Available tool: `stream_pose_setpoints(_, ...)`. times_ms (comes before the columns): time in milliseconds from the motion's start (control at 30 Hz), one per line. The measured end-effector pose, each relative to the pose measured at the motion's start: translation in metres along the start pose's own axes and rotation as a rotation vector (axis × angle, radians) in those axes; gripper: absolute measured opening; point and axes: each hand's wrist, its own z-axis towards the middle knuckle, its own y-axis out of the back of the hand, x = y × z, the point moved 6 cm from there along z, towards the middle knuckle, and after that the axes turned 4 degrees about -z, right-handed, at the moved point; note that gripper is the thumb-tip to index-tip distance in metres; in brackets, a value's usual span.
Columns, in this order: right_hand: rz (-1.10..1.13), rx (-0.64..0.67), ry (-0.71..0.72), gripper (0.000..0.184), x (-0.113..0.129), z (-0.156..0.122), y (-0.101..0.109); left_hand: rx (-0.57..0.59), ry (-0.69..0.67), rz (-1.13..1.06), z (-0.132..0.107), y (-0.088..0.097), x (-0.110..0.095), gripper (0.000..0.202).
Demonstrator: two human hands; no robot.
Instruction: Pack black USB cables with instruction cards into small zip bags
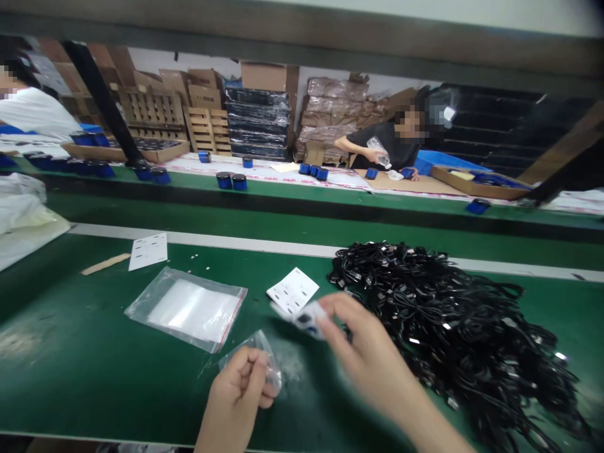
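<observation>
My left hand (245, 384) is closed on a small clear plastic bag (271, 362), which sticks out past the fingertips over the green table. To its right, my right hand (356, 336) pinches a white printed leaflet (306, 318), somewhat blurred, with dark pictures on it. Just beyond that leaflet lies a white printed card (295, 288) with small dark drawings. A larger clear zip bag (189, 308) with white contents rests flat at left of centre. Right of my right hand spreads a big heap of black cables (425, 302) with metal plugs.
Another printed sheet (148, 250) and a tan strip (106, 263) lie at the left. White plastic bags (26, 220) sit at the left edge. Across the raised belt stand several blue-and-black round items (224, 180). A co-worker (401, 135) holding a clear bottle sits behind it.
</observation>
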Motion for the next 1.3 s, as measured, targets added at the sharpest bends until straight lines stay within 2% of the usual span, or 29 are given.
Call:
stream_pose_setpoints(67, 0.121, 0.057, 0.057, 0.019, 0.008, -0.029, -0.013, 0.007, 0.045, -0.035, 0.004, 0.004, -0.001, 0.028)
stream_pose_setpoints(167, 0.133, 0.184, 0.007, 0.012, 0.009, -0.054, -0.047, 0.021, 0.045, -0.014, 0.005, 0.01, -0.004, 0.032)
stream_pose_setpoints(267, 0.121, 0.229, -0.024, 0.011, 0.011, -0.056, -0.071, -0.05, -0.025, 0.084, -0.001, 0.017, -0.009, 0.035)
stream_pose_setpoints(433, 0.17, 0.134, -0.042, 0.012, 0.015, -0.05, -0.08, -0.257, -0.12, 0.239, -0.01, 0.026, -0.011, 0.028)
stream_pose_setpoints(467, 0.23, 0.094, -0.068, 0.012, 0.013, -0.051, -0.081, -0.288, -0.13, 0.262, -0.009, 0.028, -0.011, 0.027)
stream_pose_setpoints(500, 0.315, 0.05, -0.107, 0.019, 0.011, -0.054, -0.083, -0.314, -0.139, 0.279, -0.007, 0.03, -0.01, 0.026)
stream_pose_setpoints(600, 0.683, -0.04, -0.299, 0.064, -0.001, -0.066, -0.1, -0.372, -0.174, 0.311, -0.003, 0.037, -0.011, 0.026)
stream_pose_setpoints(633, 0.821, -0.03, -0.348, 0.069, -0.003, -0.07, -0.11, -0.386, -0.19, 0.315, -0.002, 0.038, -0.013, 0.025)
stream_pose_setpoints(700, 1.063, 0.053, -0.429, 0.056, -0.004, -0.076, -0.129, -0.409, -0.22, 0.314, -0.004, 0.038, -0.018, 0.024)
stream_pose_setpoints(767, 1.148, 0.159, -0.494, 0.035, -0.005, -0.079, -0.141, -0.41, -0.241, 0.304, -0.007, 0.035, -0.022, 0.023)
stream_pose_setpoints(833, 1.041, 0.194, -0.522, 0.024, -0.009, -0.08, -0.14, -0.386, -0.255, 0.287, -0.009, 0.032, -0.024, 0.023)
stream_pose_setpoints(867, 0.932, 0.15, -0.491, 0.021, -0.012, -0.079, -0.133, -0.368, -0.261, 0.278, -0.009, 0.031, -0.023, 0.023)
stream_pose_setpoints(933, 0.691, -0.042, -0.322, 0.017, -0.011, -0.074, -0.107, -0.324, -0.279, 0.262, -0.009, 0.029, -0.022, 0.024)
stream_pose_setpoints(1000, 0.502, -0.249, -0.09, 0.015, -0.002, -0.073, -0.082, -0.29, -0.307, 0.259, -0.009, 0.028, -0.021, 0.023)
stream_pose_setpoints(1067, 0.382, -0.366, 0.092, 0.015, 0.008, -0.075, -0.068, -0.266, -0.339, 0.265, -0.011, 0.028, -0.021, 0.02)
stream_pose_setpoints(1167, 0.201, -0.371, 0.194, 0.019, 0.012, -0.077, -0.065, -0.262, -0.421, 0.318, -0.016, 0.024, -0.026, 0.016)
stream_pose_setpoints(1300, -0.112, -0.263, 0.201, 0.022, 0.008, -0.078, -0.071, -0.233, -0.701, 0.513, -0.03, 0.005, -0.032, 0.015)
